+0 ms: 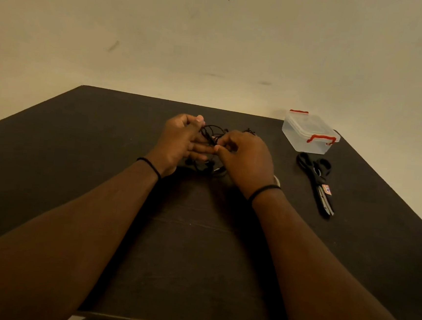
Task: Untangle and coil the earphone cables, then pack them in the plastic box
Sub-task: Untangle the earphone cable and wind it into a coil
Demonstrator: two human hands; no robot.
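**Still picking the tangle apart**

From my head camera, I have both hands out over the middle of the dark table [81,174], working a black knot of cables [213,132] held between them. My left hand [181,142] is partly closed: thumb and forefinger pinch a strand near the top of the bundle, while the lower fingers are stretched out under it. My right hand [243,155] is curled in, its fingertips nipping a strand right where the two hands meet. The loops rise just above my knuckles, and more cable with what look like earbuds hangs down to the table below my palms; the detail there is too dark to read well.

I judge this to be the untangling step, with no coiling begun. Next I need to find a free end and feed it back through a loop, pulling gently so the knot loosens rather than tightens.

The box [309,135], clear with red clips, sits to my right near the far edge, well apart from my hands, its lid on. Scissors [316,179] lie just in front of it.
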